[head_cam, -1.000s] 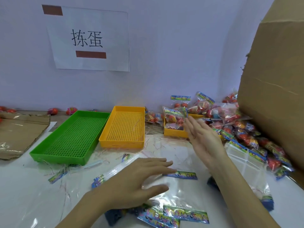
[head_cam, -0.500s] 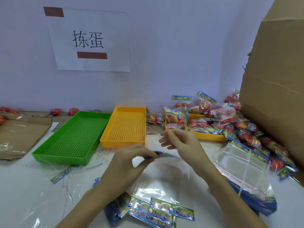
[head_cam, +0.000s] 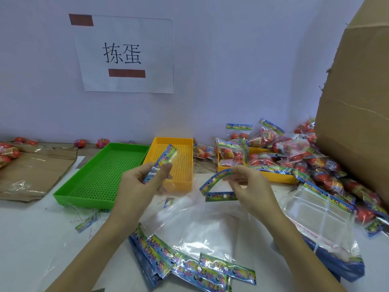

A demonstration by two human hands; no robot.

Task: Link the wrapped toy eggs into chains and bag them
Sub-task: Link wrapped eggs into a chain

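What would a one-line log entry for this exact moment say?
left hand: holds clear bag by header | right hand: pinches second bag's header | green tray: no eggs | stage: bags held, unfilled

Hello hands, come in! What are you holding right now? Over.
Left hand pinches one printed header strip of a clear bag. Right hand pinches another bag's header, bent in an arc. No eggs in either. Nothing blocking.

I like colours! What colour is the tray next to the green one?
Yellow tray, seen in the head view, beside the green tray.
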